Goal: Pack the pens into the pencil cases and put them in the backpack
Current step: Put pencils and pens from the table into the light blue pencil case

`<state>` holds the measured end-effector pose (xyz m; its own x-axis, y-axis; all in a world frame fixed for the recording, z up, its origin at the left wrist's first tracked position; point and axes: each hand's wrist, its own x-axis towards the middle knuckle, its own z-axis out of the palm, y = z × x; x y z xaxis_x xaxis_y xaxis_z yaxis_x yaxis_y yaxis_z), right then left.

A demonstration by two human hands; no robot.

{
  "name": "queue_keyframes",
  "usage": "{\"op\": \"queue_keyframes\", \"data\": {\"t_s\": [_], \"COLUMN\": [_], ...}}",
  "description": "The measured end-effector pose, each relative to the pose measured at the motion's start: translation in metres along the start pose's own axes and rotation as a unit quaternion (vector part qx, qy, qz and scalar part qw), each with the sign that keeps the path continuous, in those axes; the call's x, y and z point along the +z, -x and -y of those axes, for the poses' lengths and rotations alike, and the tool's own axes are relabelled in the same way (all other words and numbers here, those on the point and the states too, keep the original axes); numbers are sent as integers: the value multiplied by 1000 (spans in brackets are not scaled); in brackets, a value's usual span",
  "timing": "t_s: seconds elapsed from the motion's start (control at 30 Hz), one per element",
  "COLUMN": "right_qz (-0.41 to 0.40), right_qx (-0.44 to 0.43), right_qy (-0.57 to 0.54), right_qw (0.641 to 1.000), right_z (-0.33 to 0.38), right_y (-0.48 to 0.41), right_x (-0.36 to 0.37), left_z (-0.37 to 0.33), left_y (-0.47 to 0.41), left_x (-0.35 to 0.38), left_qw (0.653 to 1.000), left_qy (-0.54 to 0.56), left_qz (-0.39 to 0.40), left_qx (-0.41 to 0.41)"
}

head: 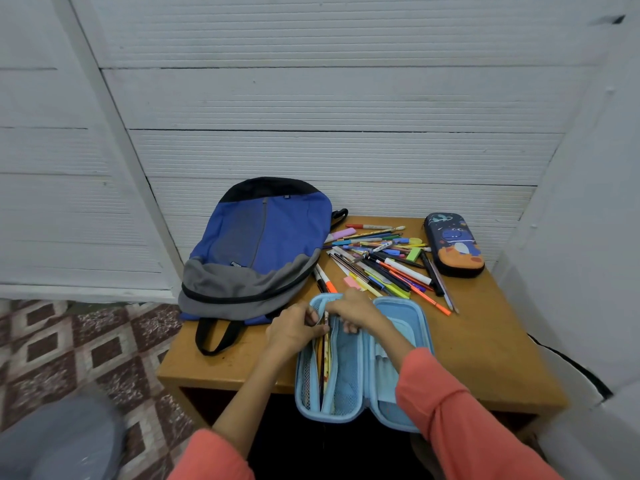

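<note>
A person in coral sleeves works at a small wooden table (485,341) pushed into a corner of white ribbed wall panels (311,98). The panels close it in at 12 and 3 o'clock.

A light blue pencil case (398,317) lies open at 6 o'clock, and its near end hangs over the table's front edge. The left hand (298,327) has its fingers curled and pinches the tops of the packed pens (323,362) that stand in the case's left pocket. The right hand (349,311), just beside it, curls its fingers over the case's middle flap and holds it.

A blue and grey backpack (256,244) lies flat at 10 o'clock with its zip closed. It overhangs the left edge, and its black strap loops onto the wood. The loose pens (381,265) lie heaped at 12 to 1 o'clock, between the backpack and a dark printed pencil case (453,244). That case lies closed at 2 o'clock, close to the right edge.

Bare wood shows at 3 to 4 o'clock, right of the open case, and in a strip at 8 o'clock. Patterned red and white tiles (69,341) cover the floor (69,341) at 9 o'clock.

The right forearm covers part of the open case's right half. A blurred grey shape (52,441) at 7 o'clock cannot be made out. The space under the table is dark.
</note>
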<state>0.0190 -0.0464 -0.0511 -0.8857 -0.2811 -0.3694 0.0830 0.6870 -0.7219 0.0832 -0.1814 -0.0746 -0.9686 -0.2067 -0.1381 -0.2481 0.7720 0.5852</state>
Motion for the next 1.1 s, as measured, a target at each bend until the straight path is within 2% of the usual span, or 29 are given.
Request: {"op": "queue_keyframes", "data": {"t_s": [0.07,0.13,0.47,0.73,0.97,1.1], "right_qz": [1,2,16,18,37,58], "right_qx": [26,34,43,37,30,21], "right_qy": [-89,-120,-149,-162,-130,-169], "right_qw": [996,992,988,986,990,984], "right_z": [-1,-1,-5,-6,-7,-7], "right_y": [1,2,-4,-3,-5,-8], "right_x": [-4,-5,-4,-4,-4,-24], "left_z": [-1,-4,-12,-13,-12,-9], "left_y": [0,1,1,-2,-6,-8], "left_x": [1,3,2,3,0,-7], "left_qw": [1000,1000,996,997,997,998], "left_qy": [-4,-12,-77,-72,-71,-45], "left_qz": [-11,-23,-33,-15,13,39], "left_qx": [-1,-1,-16,-23,-22,-18]}}
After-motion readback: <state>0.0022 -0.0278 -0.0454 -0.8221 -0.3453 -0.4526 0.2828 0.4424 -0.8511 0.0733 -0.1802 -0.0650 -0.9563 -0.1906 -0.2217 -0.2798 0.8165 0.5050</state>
